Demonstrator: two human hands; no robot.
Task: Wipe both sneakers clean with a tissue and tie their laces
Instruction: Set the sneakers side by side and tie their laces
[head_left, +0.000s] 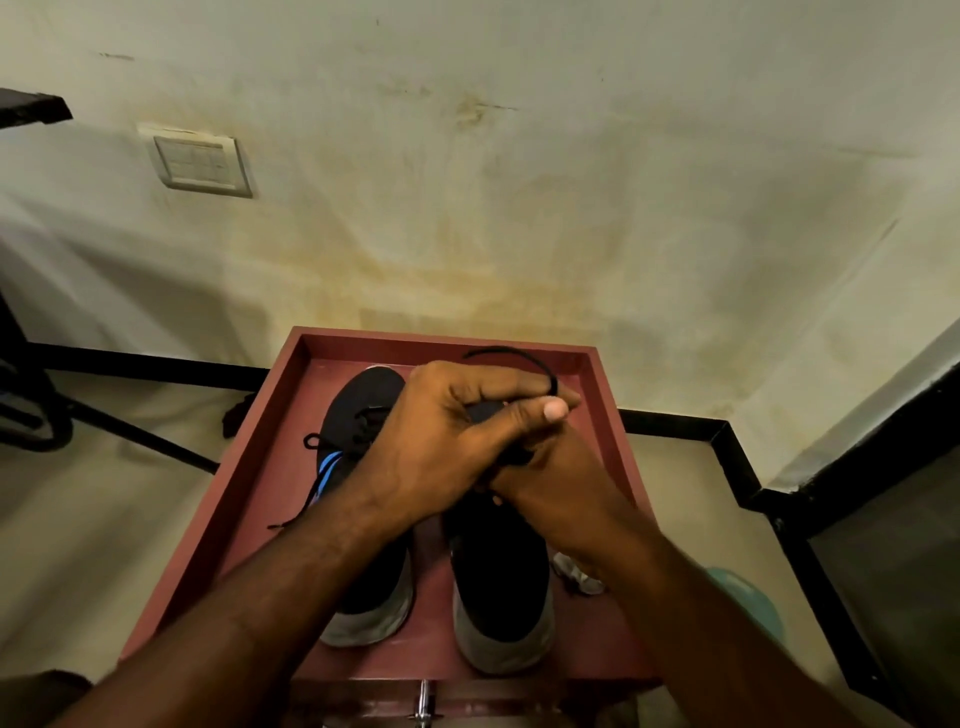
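- Nearest: metal latch (423, 701) at bottom edge, just below the tray's front wall.
- Both forearms come in from bottom, crossing up over the tray; left one from lower left, right one from lower right.
- Red-brown tray (249, 499) w/ raised rim holds 2 black sneakers side by side, grey heels toward the camera, toes toward the wall.
- Left sneaker (363, 613): heel visible, blue stripe on its outer side, black lace (311, 441) hanging loose over the side w/ one end lying on the tray floor. Not tied.
- Right sneaker (501, 587): heel + opening visible; its front part is hidden under the hands.
- Crumpled whitish tissue (574, 571) lies on the tray floor just right of the right sneaker, partly under the right forearm.
- Teal round obj (748, 597) on the floor right of the tray, mostly hidden by the arm.
- Left hand (447, 431) over the right sneaker's lace area, fingers curled, thumb + fingers pinching a black lace loop (509, 353) that arcs up over the fingertips toward the tray's far wall.
- Right hand (550, 483) touching the left hand from below/right, fingers curled in around dark lace at the sneaker's middle; exact grip mostly hidden.
- Dark small obj (236, 413) on the floor left of the tray's far corner; can't tell what.
- Beyond: pale floor, black skirting strip, stained cream wall w/ switch plate (200, 161) upper left.
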